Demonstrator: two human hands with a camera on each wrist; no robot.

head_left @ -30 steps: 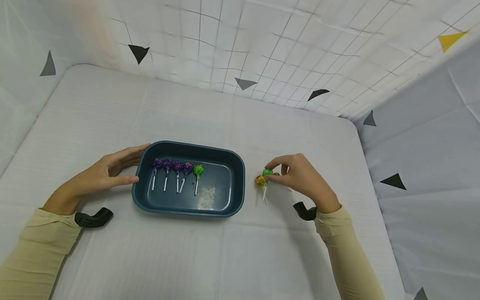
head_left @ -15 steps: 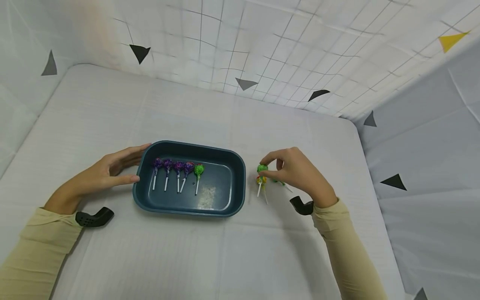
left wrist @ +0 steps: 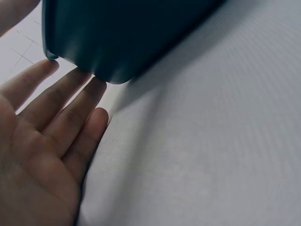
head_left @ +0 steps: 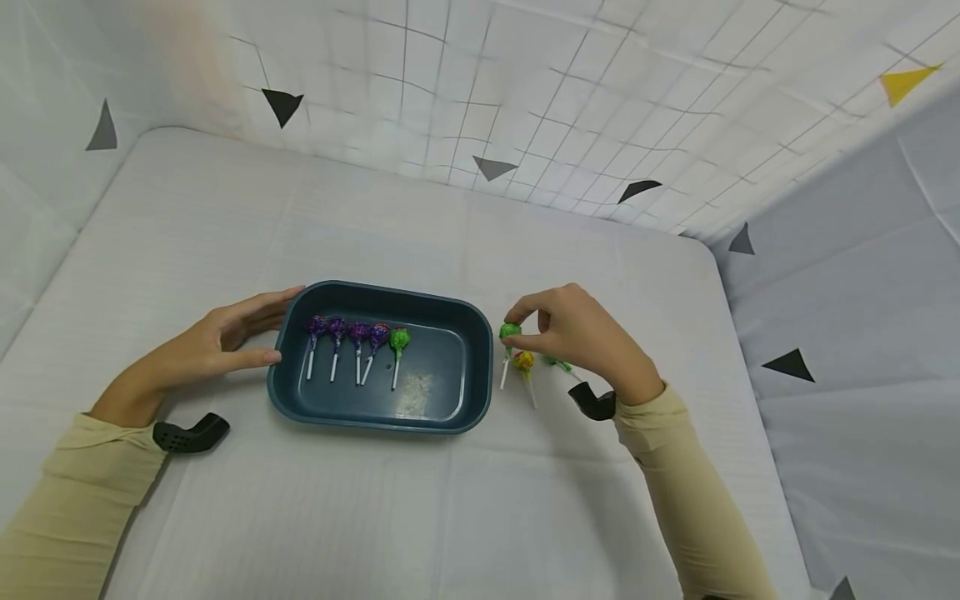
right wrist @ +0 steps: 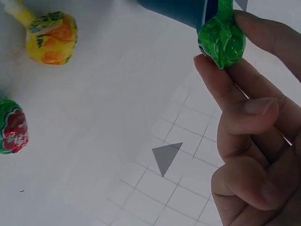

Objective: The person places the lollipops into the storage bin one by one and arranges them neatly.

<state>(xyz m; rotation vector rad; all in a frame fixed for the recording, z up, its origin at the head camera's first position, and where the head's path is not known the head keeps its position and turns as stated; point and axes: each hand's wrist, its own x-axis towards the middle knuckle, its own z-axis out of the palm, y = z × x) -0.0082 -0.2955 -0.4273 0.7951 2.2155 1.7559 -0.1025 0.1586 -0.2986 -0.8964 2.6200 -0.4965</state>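
My right hand (head_left: pixel 585 337) pinches a green-wrapped lollipop (head_left: pixel 510 331) by its head between thumb and fingertips, stick hanging down, just outside the right end of a dark blue tray (head_left: pixel 378 420). In the right wrist view, that lollipop (right wrist: pixel 223 43) shows near the tray's edge. My left hand (head_left: pixel 213 340) rests against the tray's left end, thumb and fingers extended; in the left wrist view, its straight fingertips touch the tray wall (left wrist: pixel 117 42). Inside the tray, a row of several purple lollipops (head_left: pixel 337 328) ends with one green lollipop (head_left: pixel 399 339).
A yellow lollipop (head_left: pixel 524 362) lies on the white-covered table below my right hand. Another green lollipop (head_left: pixel 558 364) is partly hidden under that hand; its red-and-green wrapper (right wrist: pixel 14 126) shows in the right wrist view. White cloth walls (head_left: pixel 450 83) stand around the table.
My right hand has carried the green lollipop left toward the tray, uncovering the yellow lollipop and part of another green one. The left hand has stayed at the tray.
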